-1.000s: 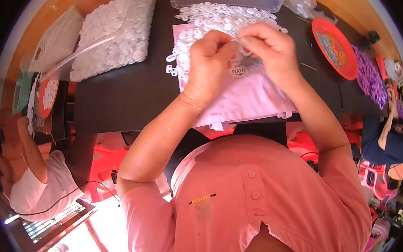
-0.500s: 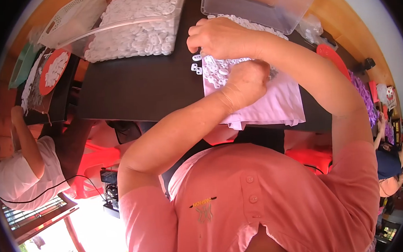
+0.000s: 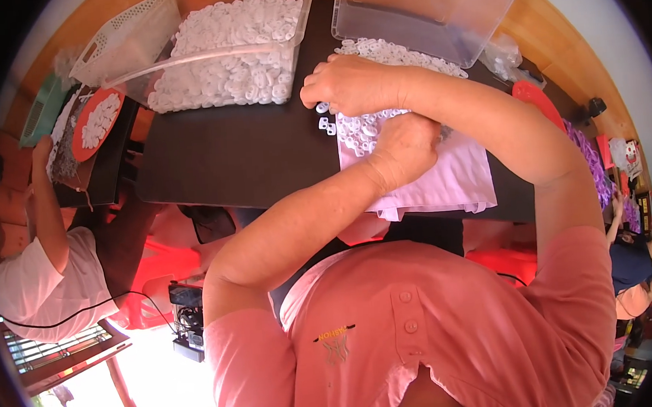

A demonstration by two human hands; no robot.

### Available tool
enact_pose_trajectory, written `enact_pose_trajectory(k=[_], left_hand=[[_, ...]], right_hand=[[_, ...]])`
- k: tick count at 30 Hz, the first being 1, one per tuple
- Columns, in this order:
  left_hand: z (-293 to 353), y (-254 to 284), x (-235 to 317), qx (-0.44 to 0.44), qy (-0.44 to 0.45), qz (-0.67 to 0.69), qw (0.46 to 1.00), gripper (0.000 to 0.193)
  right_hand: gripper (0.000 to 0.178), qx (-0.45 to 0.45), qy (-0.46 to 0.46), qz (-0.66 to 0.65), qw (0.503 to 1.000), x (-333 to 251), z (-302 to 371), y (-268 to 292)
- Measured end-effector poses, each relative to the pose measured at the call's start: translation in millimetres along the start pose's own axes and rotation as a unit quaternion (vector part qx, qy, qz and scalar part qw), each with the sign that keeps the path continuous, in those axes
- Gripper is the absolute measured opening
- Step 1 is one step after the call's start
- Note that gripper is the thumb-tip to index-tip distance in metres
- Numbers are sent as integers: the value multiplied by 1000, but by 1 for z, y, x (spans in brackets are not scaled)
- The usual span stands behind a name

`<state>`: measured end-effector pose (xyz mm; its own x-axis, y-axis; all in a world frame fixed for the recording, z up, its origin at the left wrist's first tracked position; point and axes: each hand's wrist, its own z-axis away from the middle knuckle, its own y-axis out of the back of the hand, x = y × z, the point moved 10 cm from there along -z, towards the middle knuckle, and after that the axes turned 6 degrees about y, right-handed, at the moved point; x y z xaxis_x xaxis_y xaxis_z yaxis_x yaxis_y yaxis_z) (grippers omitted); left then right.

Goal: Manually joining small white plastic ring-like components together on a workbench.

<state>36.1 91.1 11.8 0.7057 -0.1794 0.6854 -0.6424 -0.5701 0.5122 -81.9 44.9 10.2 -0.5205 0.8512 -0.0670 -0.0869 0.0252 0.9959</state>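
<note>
My right hand [image 3: 352, 82] reaches across to the left and lies curled on a heap of small white plastic rings [image 3: 377, 55] at the far side of the dark table [image 3: 241, 156]. A few loose rings lie just under its fingertips. My left hand [image 3: 406, 150] is closed in a fist and rests on a lilac cloth [image 3: 459, 180] spread under the heap. A small dark bit shows at the fist's right edge; what it is cannot be made out.
A clear tub [image 3: 231, 52] full of white rings stands at the back left, beside a clear tub [image 3: 422, 11] with nothing in it. A white basket [image 3: 118, 44] and a red plate [image 3: 93, 124] are far left. Another red plate [image 3: 536, 97] and purple pieces [image 3: 592, 165] are right. Other people sit at both sides.
My hands were together over the cloth a second ago. My right hand has since moved left onto the ring heap, and my left hand has settled on the cloth below it.
</note>
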Motion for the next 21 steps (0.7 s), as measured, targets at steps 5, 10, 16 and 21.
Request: enact_pose_trajectory(k=[5,10,16,21], left_hand=[[1,2,-1,0,10,-7,1000,13],[1,0,-4,-12,18,-2,1000,13],[0,-4,-13,-5,37,40,998,10],[-2,7,-39,8,132,174,976,12]], right_hand=[[15,-30,-14,5,999,2,-8,-4],[15,-40,-37,-43,998,5,-12,-3],[16,91,14,-77,993,2,1,15],[21,254,-50,26,965,23,72,77]])
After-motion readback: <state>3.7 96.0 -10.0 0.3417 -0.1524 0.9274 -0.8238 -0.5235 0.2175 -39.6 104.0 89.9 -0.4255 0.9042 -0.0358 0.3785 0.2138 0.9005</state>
